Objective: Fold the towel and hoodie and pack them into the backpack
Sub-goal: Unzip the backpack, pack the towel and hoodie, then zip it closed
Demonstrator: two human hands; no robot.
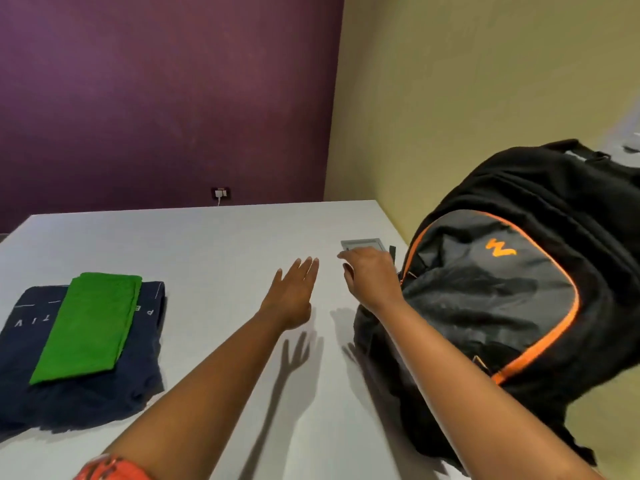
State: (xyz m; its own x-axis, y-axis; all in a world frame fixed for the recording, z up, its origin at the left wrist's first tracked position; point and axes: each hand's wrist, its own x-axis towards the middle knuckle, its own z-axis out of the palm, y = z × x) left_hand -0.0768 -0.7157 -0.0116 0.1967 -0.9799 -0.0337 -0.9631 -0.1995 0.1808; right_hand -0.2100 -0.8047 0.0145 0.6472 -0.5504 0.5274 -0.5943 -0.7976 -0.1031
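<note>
A folded green towel point(90, 325) lies on top of a folded navy hoodie point(104, 389) at the left of the white table point(214, 237). A black backpack point(512, 292) with orange trim stands at the right edge of the table, blurred. My left hand point(294, 296) hovers flat over the middle of the table, fingers apart and holding nothing. My right hand point(370, 275) reaches to the backpack's left side, fingers curled down over a small grey flat device point(363, 244). Whether it grips anything is not visible.
The grey device lies near the table's far right corner. A purple wall stands behind the table with a wall socket point(221, 192) and a plugged cable. A yellow wall runs along the right side, close to the backpack.
</note>
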